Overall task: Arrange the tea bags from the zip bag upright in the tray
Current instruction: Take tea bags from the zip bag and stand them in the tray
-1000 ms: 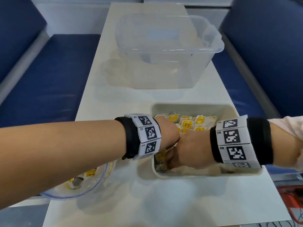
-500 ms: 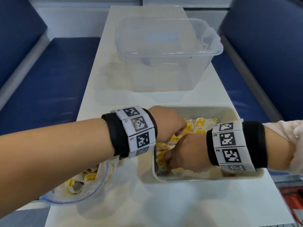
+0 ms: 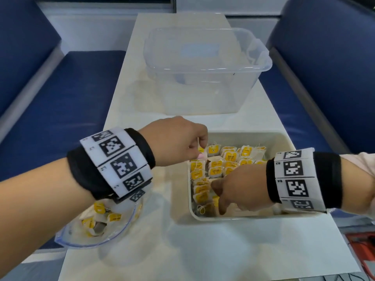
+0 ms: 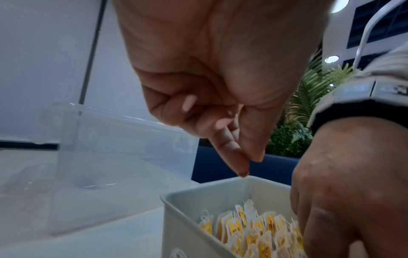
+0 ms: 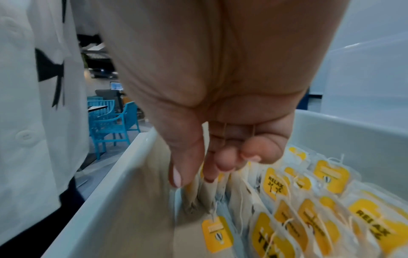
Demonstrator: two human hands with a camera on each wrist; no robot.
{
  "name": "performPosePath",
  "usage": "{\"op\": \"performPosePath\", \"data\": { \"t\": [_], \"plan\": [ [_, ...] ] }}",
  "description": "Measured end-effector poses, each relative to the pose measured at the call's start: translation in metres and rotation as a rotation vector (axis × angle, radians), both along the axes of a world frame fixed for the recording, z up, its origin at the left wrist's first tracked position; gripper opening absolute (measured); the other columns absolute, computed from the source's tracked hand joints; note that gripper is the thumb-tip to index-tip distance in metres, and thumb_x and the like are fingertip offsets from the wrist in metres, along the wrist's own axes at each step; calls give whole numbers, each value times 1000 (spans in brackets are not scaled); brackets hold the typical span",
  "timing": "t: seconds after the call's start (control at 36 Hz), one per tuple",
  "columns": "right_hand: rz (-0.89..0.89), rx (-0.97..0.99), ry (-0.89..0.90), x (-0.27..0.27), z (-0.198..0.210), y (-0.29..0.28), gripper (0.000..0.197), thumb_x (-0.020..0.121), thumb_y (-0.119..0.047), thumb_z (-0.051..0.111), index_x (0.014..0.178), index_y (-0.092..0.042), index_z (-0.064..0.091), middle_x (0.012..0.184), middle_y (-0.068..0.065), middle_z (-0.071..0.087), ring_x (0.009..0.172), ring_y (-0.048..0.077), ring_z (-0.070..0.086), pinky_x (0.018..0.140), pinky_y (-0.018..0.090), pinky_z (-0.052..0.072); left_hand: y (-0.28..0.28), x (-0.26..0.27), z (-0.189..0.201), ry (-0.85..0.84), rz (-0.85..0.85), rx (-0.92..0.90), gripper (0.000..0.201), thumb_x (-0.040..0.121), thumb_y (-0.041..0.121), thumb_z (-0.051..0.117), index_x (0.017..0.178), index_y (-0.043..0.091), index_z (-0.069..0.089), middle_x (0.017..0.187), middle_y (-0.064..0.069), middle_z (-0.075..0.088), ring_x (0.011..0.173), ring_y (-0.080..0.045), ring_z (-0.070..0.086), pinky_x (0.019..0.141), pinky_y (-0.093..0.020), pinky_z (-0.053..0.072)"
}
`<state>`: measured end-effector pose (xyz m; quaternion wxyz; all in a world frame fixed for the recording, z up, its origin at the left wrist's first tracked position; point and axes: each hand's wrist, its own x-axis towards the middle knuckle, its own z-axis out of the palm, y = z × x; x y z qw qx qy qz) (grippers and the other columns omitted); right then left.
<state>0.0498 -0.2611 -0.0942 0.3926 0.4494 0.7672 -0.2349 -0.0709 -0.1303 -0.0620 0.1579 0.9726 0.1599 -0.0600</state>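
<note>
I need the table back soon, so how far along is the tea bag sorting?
Well along. Done: rows of yellow-tagged tea bags stand in the tray. In hand: the right hand pinches bags at the near row; the left hand hovers empty-looking over the far corner. Left: several bags remain in the zip bag.

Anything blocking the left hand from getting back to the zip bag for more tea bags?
Nothing visible. The left hand hovers over the tray's far-left corner; the zip bag lies open on the table, below that forearm. The right hand is inside the tray, away from that path.
</note>
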Motion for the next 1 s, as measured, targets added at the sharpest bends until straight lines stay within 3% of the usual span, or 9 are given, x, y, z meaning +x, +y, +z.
{"op": "performPosePath", "data": {
  "t": [0.14, 0.25, 0.33, 0.42, 0.56, 0.69, 0.81, 0.92, 1.0],
  "plan": [
    [-205, 113, 141, 8, 20, -1, 44, 89, -7, 47, 119, -36, 58, 116, -11, 50, 102, 14, 53, 72, 24, 38, 15, -37, 12, -119, 165, -44, 11, 86, 38, 61, 95, 35, 55, 83, 20, 62, 69, 17, 47, 60, -18, 37],
    [-350, 286, 270, 4, 42, 6, 35, 91, -13, 50, 112, -38, 61, 102, -15, 58, 93, 8, 56, 83, 25, 46, 29, -80, 14, -217, 359, 10, 6, 85, 31, 64, 86, 32, 58, 75, 21, 57, 69, 5, 52, 56, -8, 33],
    [-423, 424, 383, -12, 61, 14, 29, 92, -18, 52, 111, -37, 62, 87, -19, 52, 73, -3, 48, 70, 6, 36, 35, -115, 6, -205, 481, 44, 10, 82, 23, 67, 81, 31, 60, 76, 20, 53, 71, 10, 50, 58, -7, 31],
    [-441, 532, 519, -40, 72, 24, 23, 92, -23, 56, 112, -33, 64, 77, -19, 47, 64, -7, 42, 66, 8, 33, 34, -146, -11, -233, 575, -21, 24, 78, 12, 68, 74, 33, 57, 96, 17, 58, 84, -5, 54, 71, -21, 40],
    [-494, 613, 664, -99, 61, 43, 21, 92, -24, 56, 111, -29, 64, 92, -8, 62, 66, 2, 44, 67, 21, 34, 14, -183, -41, -269, 749, -83, 29, 75, 12, 72, 79, 30, 49, 108, 11, 54, 97, -8, 48, 76, -19, 29],
    [-619, 572, 665, -152, 21, 59, 28, 91, -15, 51, 114, -24, 63, 111, 0, 64, 102, 19, 55, 75, 22, 34, -5, -208, -65, -222, 991, -247, 49, 76, 18, 71, 111, 19, 36, 119, 0, 54, 106, -20, 53, 78, -26, 35],
    [-589, 476, 539, -181, -15, 68, 32, 93, -11, 45, 122, -15, 58, 119, 9, 62, 112, 27, 54, 102, 35, 36, -16, -214, -73, -42, 1041, -354, 58, 86, 20, 58, 137, 16, 31, 117, -1, 56, 104, -22, 50, 76, -27, 34],
    [-633, 478, 486, -199, -35, 77, 30, 94, -11, 46, 122, -4, 53, 115, 17, 58, 104, 33, 57, 78, 31, 42, -20, -215, -80, -59, 1049, -376, 42, 90, 13, 45, 132, 19, 44, 102, -2, 56, 90, -21, 49, 71, -27, 36],
    [-697, 534, 467, -206, -42, 85, 27, 93, -11, 46, 120, -5, 49, 113, 18, 58, 102, 33, 58, 72, 32, 39, -24, -213, -80, -116, 1051, -391, 40, 93, 14, 43, 133, 18, 44, 99, -1, 54, 89, -21, 51, 70, -27, 37]
  ]
}}
